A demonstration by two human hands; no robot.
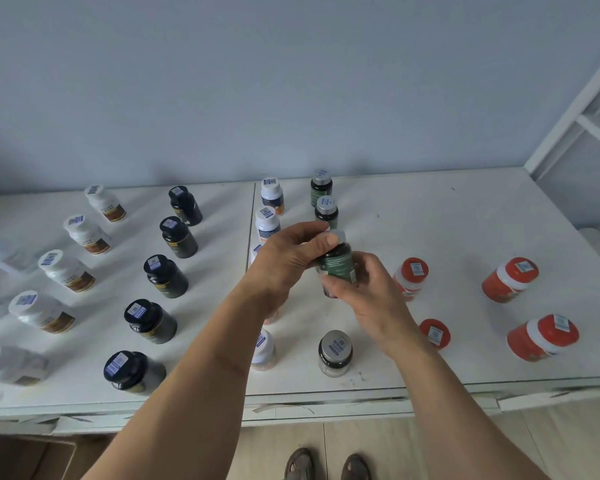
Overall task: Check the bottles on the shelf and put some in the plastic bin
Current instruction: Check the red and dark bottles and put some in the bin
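Observation:
I hold a dark bottle with a green label and a silver cap (338, 263) above the middle of the white shelf (465, 230). My left hand (288, 258) grips its cap end from the left. My right hand (368, 292) wraps the lower body from the right. The bottle is tilted slightly. Two more green-label bottles (326, 211) stand behind it, and a silver-capped jar (335, 353) stands in front. No plastic bin is in view.
Rows of bottles stand on the shelf: white ones (68, 270) far left, black ones (165, 277), white-capped ones (267, 223) at centre, red jars (510, 278) at right. A white frame (582, 109) rises at the right. My feet (326, 465) are below the shelf edge.

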